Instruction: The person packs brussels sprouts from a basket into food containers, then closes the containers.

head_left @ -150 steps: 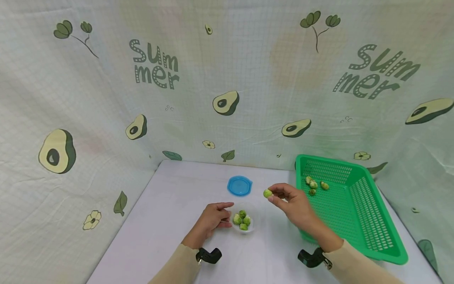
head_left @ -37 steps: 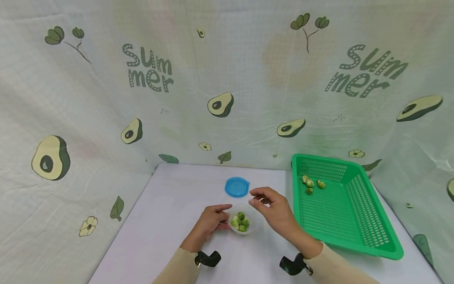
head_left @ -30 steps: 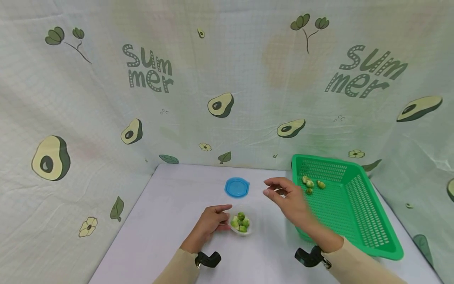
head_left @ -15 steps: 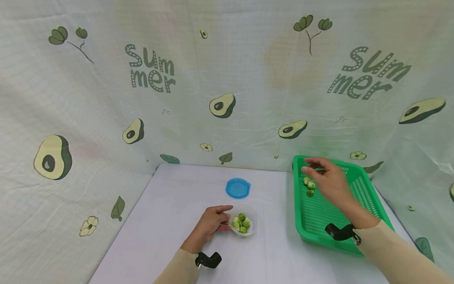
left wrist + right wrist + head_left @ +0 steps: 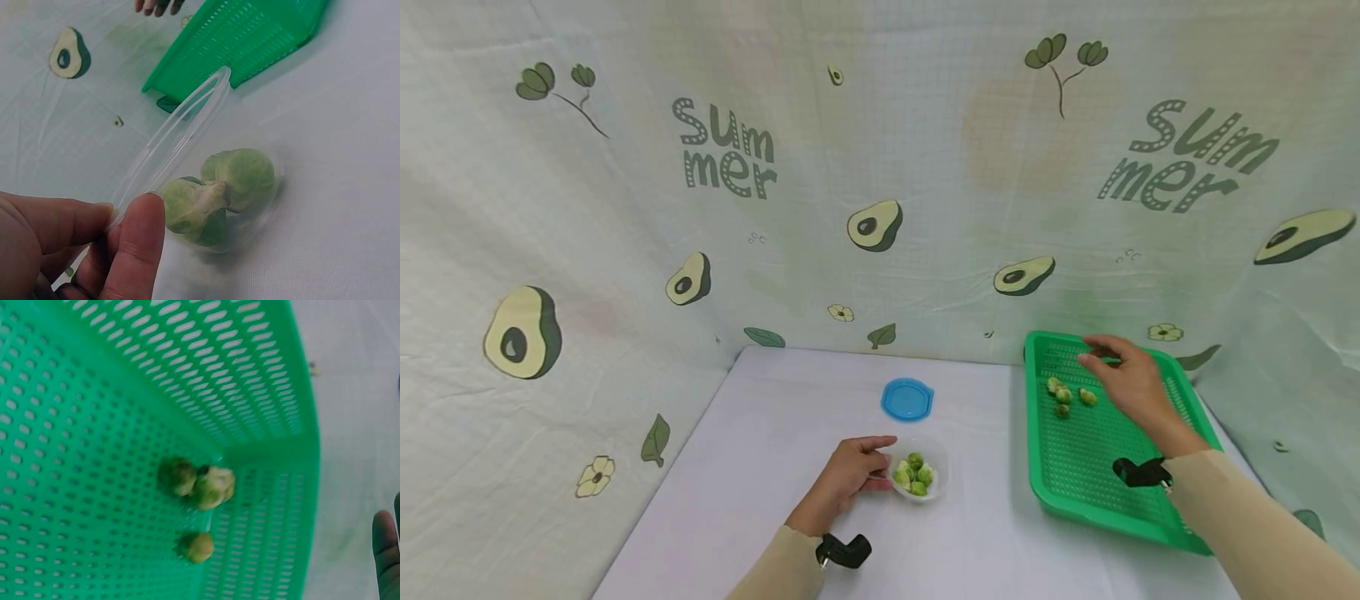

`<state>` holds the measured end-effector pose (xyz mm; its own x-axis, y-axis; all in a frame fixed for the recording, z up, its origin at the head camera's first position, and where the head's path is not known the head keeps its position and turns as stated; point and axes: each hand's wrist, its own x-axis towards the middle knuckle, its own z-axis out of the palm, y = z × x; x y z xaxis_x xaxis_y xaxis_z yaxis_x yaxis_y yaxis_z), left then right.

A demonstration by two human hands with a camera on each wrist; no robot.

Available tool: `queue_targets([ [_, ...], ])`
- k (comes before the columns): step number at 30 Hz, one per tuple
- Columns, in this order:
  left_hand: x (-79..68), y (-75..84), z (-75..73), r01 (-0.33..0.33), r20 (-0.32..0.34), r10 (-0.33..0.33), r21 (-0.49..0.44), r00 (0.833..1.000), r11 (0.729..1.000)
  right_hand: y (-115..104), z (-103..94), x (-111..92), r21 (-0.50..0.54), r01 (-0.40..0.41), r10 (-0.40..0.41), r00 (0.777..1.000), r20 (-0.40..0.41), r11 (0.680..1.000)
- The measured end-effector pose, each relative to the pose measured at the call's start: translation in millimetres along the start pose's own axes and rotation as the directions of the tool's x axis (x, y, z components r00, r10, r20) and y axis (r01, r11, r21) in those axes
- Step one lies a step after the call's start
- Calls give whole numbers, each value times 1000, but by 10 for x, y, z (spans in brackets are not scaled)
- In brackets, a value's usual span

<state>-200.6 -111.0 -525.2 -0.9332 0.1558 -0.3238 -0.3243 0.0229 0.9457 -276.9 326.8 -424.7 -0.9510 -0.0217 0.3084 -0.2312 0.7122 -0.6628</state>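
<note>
In the head view, my left hand [image 5: 853,467] holds the rim of a small clear plastic tub [image 5: 938,477]. The left wrist view shows the tub's rim [image 5: 219,87] pinched between thumb and fingers, the tub tilted. Several green Brussels sprouts [image 5: 914,476] lie inside it. My right hand [image 5: 1126,377] hovers over the far part of a green basket [image 5: 1060,505], fingers loosely bent with nothing between them. Several Brussels sprouts [image 5: 1063,396] sit in the basket's far left corner, just left of that hand. In the right wrist view, fingertips [image 5: 384,540] show at the right edge, apart from the sprouts [image 5: 211,489].
A blue lid [image 5: 907,400] lies flat on the white table [image 5: 805,400] behind the tub. The slotted basket stands at the table's right side with raised walls. A printed cloth [image 5: 940,167] hangs behind and at the sides.
Five seconds ago my right hand pinched a Brussels sprout near the tub. It has since let go of it and moved right, over the basket. My left hand stays at the tub.
</note>
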Motion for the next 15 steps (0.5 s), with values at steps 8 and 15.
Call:
queue_targets([
  [8,8,6,-1,-9,-4,9,6,1000,1000,384,73,95,-37,-45,49,990,130,998],
  [15,13,-8,-2,0,-15,0,9,1000,1000,686,114,152,-92,-50,69,974,217,995],
])
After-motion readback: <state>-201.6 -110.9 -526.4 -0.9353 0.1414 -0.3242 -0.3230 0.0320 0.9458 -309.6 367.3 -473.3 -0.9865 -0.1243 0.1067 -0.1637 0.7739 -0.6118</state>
